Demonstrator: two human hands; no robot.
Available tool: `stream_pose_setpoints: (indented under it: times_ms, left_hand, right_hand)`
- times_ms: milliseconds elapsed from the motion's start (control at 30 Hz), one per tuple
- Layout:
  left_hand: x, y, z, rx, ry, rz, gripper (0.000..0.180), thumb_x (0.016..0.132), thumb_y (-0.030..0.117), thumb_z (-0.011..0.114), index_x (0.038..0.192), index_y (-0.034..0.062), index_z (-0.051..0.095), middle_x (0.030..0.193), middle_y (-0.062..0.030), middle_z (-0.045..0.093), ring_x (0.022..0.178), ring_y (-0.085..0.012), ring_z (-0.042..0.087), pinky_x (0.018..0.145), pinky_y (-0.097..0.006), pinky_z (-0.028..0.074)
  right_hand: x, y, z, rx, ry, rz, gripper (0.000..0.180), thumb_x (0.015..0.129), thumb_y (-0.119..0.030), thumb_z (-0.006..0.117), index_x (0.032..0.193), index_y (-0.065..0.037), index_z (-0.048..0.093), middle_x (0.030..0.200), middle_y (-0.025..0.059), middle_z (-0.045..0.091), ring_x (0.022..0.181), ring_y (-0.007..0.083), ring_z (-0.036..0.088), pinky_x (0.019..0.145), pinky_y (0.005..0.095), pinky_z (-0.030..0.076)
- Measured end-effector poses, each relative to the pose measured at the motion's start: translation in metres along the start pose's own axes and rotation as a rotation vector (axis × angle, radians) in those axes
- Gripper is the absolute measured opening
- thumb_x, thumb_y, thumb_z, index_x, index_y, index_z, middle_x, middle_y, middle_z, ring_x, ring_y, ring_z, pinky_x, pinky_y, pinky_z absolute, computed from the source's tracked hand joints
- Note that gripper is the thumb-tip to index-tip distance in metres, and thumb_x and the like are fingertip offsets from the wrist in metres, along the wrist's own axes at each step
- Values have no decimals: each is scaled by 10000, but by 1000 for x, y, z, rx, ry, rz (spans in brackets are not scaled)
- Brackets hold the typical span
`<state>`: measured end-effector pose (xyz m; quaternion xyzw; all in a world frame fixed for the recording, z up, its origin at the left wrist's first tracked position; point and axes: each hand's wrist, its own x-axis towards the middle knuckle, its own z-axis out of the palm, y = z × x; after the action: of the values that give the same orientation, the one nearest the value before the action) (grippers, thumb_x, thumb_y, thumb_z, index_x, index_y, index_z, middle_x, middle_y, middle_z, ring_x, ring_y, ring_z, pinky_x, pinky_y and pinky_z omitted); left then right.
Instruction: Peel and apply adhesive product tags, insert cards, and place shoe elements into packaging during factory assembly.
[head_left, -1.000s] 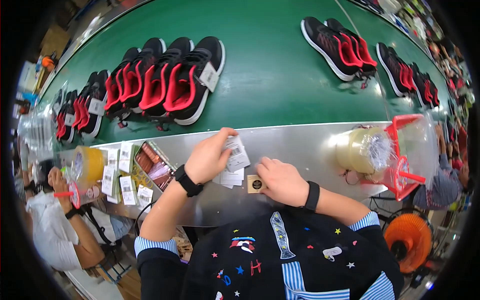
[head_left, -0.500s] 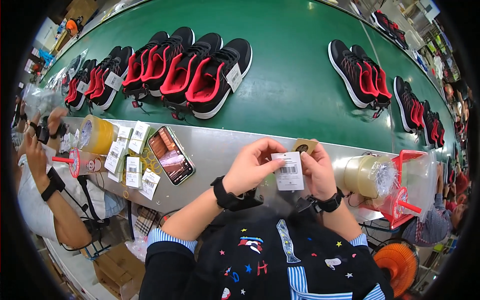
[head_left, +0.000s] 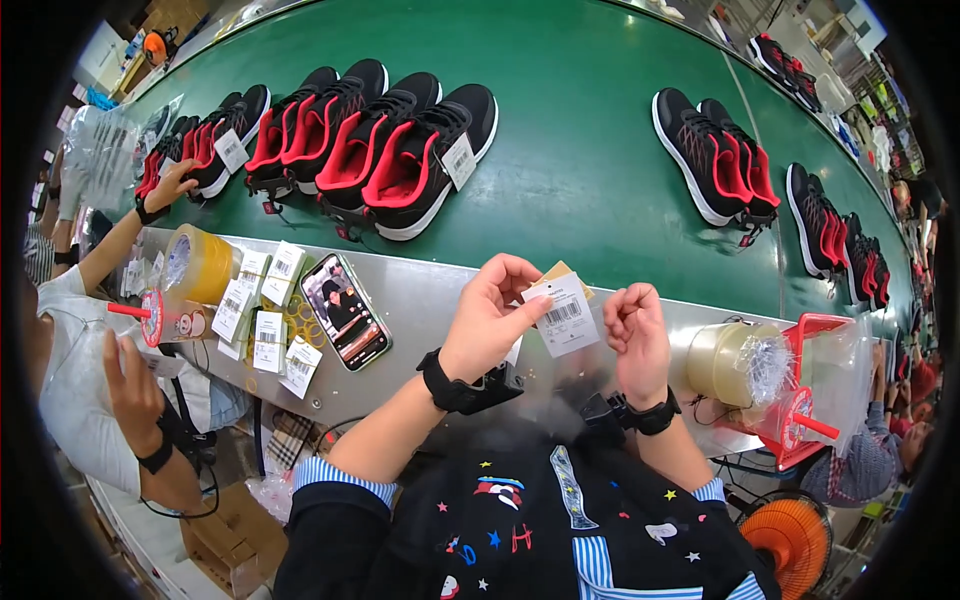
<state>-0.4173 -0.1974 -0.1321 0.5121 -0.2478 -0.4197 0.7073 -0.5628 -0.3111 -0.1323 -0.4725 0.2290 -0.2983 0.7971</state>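
Note:
My left hand (head_left: 490,325) pinches a white barcode hang tag (head_left: 567,318) between thumb and fingers. Behind it a tan card (head_left: 562,270) sticks up in the same grip. Just right of the tags, apart from them, is my right hand (head_left: 640,335) with its fingers curled in; whatever it may hold is too small to make out. Both hands are over the metal ledge, in front of the green table (head_left: 570,150). Black running shoes with red lining (head_left: 415,165) stand in a row at the far left; one carries a white tag (head_left: 459,161).
On the ledge at left lie banded tag stacks (head_left: 268,340), yellow rubber bands (head_left: 303,322), a phone (head_left: 345,312) and a tape roll (head_left: 205,262). A red tape dispenser (head_left: 800,400) stands at right. Another pair of shoes (head_left: 715,160) is ahead right. A co-worker's hand (head_left: 177,187) touches shoes.
My right hand has let go of the tags and moved slightly right. My left hand now holds them alone, tilted. At left, a co-worker has reached to the shoes.

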Motion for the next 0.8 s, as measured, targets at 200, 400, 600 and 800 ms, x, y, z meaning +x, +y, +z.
stream_pose_setpoints:
  times_ms: [200,400,600,800]
  left_hand:
    - [0,-2,11,192,13,63,182,801,13,590,955,0,495,896,-37,547,813,-86,531,671,-222,464]
    - [2,-7,13,406,39,137,156,788,-14,588,927,-11,518,885,-31,548,780,-71,512,645,-207,467]
    - [0,-8,21,421,57,141,180,770,-20,607,928,-17,521,850,-34,554,742,-67,516,607,-196,472]
    - [-2,-4,35,514,73,238,153,744,-7,624,878,-16,550,816,-57,565,684,-102,551,592,-220,480]
  right_hand:
    - [-6,-7,-18,-30,-23,110,197,944,-223,327,919,-76,455,634,-19,423,485,30,248,437,162,206]
    - [-8,-9,-14,-190,-123,71,304,928,-359,331,962,-72,426,657,-17,404,510,25,248,441,162,190]
    - [-2,-15,3,-298,-77,-17,138,832,16,482,967,-11,496,706,-11,472,648,38,427,566,184,354]
    - [9,-15,8,-699,-131,-327,223,782,17,542,1000,-20,514,664,40,554,501,86,485,478,222,391]
